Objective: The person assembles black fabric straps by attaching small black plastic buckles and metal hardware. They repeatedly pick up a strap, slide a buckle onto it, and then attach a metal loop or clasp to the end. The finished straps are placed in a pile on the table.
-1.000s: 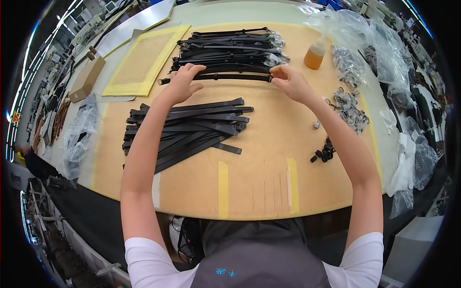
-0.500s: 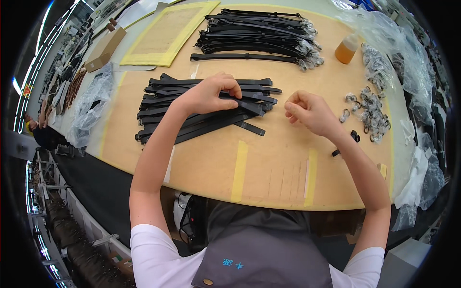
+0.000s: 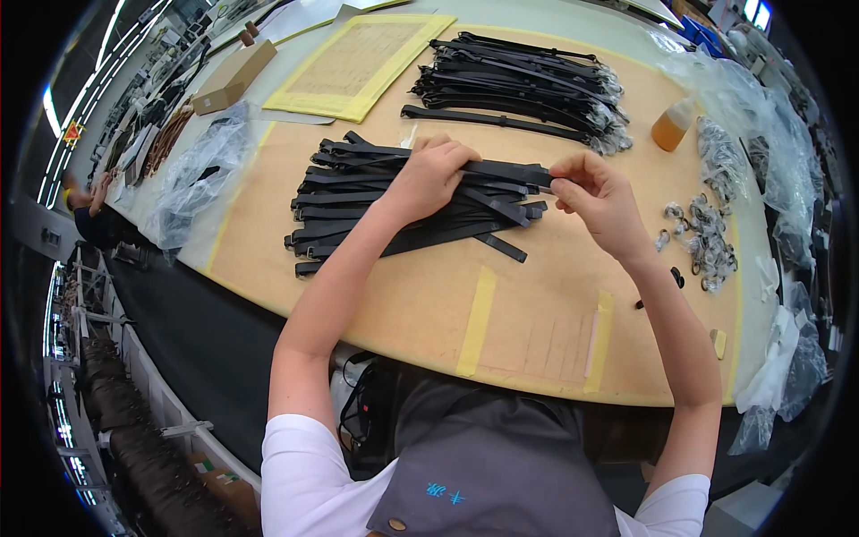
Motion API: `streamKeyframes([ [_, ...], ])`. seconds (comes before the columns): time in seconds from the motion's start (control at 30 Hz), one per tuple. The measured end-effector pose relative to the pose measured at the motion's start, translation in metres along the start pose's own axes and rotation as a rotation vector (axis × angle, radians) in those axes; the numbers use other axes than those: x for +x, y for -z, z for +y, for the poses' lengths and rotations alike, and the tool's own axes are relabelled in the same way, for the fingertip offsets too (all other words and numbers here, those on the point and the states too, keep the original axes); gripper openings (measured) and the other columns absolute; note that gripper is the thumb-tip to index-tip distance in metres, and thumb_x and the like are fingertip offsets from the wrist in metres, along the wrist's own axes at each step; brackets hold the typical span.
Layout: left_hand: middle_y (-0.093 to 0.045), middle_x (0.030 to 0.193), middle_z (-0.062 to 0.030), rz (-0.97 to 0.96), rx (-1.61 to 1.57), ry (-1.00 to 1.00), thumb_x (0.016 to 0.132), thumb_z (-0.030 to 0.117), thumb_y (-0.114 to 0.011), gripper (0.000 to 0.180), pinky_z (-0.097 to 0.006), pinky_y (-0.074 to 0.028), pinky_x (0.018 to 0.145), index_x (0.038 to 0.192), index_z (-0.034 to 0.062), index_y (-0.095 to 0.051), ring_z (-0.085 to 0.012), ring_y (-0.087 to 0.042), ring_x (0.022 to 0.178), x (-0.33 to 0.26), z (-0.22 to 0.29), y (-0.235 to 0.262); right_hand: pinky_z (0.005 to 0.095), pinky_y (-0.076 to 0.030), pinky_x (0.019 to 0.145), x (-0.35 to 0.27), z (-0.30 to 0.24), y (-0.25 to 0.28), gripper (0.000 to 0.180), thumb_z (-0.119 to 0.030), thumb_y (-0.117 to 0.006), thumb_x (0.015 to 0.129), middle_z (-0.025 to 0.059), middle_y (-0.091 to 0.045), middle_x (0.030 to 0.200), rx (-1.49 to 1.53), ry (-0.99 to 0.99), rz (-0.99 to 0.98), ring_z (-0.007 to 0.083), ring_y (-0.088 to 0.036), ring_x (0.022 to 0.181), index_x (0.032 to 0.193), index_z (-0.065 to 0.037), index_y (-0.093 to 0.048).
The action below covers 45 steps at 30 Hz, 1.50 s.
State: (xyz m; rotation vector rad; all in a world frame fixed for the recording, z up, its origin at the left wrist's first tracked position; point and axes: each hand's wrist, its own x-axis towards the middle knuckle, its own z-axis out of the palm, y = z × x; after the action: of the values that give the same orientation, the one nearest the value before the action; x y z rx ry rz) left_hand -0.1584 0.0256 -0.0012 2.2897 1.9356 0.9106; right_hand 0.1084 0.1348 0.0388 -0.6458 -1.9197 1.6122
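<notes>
A pile of black straps [image 3: 344, 213] with small buckles lies in front of me, left of centre. Over its far side, my left hand [image 3: 436, 177] is closed on one black strap [image 3: 512, 172]. That strap's right end is pinched between the thumb and fingers of my right hand [image 3: 598, 201], just off the pile's right side. Between the two hands it runs nearly straight. Other straps fan out beneath, a few poking toward the lower right. My left palm and forearm hide part of the pile.
Beyond lies a second batch of black straps [image 3: 506, 85] with plastic-wrapped ends. A bottle of amber liquid [image 3: 671, 125] stands to its right. Small plastic-wrapped rings [image 3: 710, 240] are heaped at the right. A yellow-edged board [image 3: 362, 64] and a cardboard box [image 3: 234, 79] sit far left.
My right hand has moved to the strap and taken its end in a pinch. My left hand, loosely curled before, is now closed on the strap. The whole view has shifted a little.
</notes>
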Motion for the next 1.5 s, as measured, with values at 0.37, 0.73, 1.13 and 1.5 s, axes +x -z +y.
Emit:
streamKeyframes([
  [0.37, -0.067, 0.101, -0.0121, 0.25, 0.291, -0.091, 0.082, -0.011, -0.059, 0.03, -0.04, -0.049, 0.083, 0.108, 0.0038, -0.064, -0.0314, -0.063, 0.092, 0.003, 0.047, 0.093, 0.0209, -0.047, 0.07, -0.061, -0.048, 0.08, 0.021, -0.015, -0.066, 0.094, 0.0009, -0.064, 0.088, 0.206, -0.103, 0.089, 0.0067, -0.059, 0.075, 0.112, -0.005, -0.064],
  [0.73, -0.068, 0.101, -0.015, -0.433, -0.418, 0.06, 0.089, 0.014, -0.074, 0.031, -0.035, -0.055, 0.073, 0.114, 0.0014, -0.061, -0.0283, -0.068, 0.09, -0.04, 0.155, -0.015, 0.0255, -0.054, 0.073, -0.141, 0.024, 0.005, 0.023, -0.009, -0.064, 0.097, 0.0028, -0.064, 0.092, 0.333, -0.389, -0.134, 0.0083, -0.064, 0.081, 0.117, -0.002, -0.056],
  [1.13, -0.072, 0.087, -0.0132, -0.274, -0.614, 0.133, 0.085, 0.008, -0.077, 0.022, -0.031, -0.054, 0.072, 0.101, -0.0023, -0.066, -0.0223, -0.071, 0.08, -0.022, 0.146, -0.062, 0.027, -0.052, 0.077, -0.15, 0.009, 0.162, 0.017, -0.012, -0.066, 0.095, 0.0063, -0.072, 0.088, -0.567, -0.249, 0.391, 0.0106, -0.066, 0.083, 0.104, 0.002, -0.068],
  [1.5, -0.072, 0.086, -0.0122, -0.261, -0.653, 0.166, 0.085, 0.008, -0.077, 0.022, -0.029, -0.053, 0.071, 0.101, -0.002, -0.066, -0.0195, -0.07, 0.078, -0.024, 0.14, -0.064, 0.0282, -0.054, 0.076, -0.131, 0.035, 0.173, 0.02, -0.004, -0.064, 0.089, 0.008, -0.074, 0.091, -0.853, -0.278, 0.162, 0.0138, -0.069, 0.085, 0.108, -0.001, -0.069],
])
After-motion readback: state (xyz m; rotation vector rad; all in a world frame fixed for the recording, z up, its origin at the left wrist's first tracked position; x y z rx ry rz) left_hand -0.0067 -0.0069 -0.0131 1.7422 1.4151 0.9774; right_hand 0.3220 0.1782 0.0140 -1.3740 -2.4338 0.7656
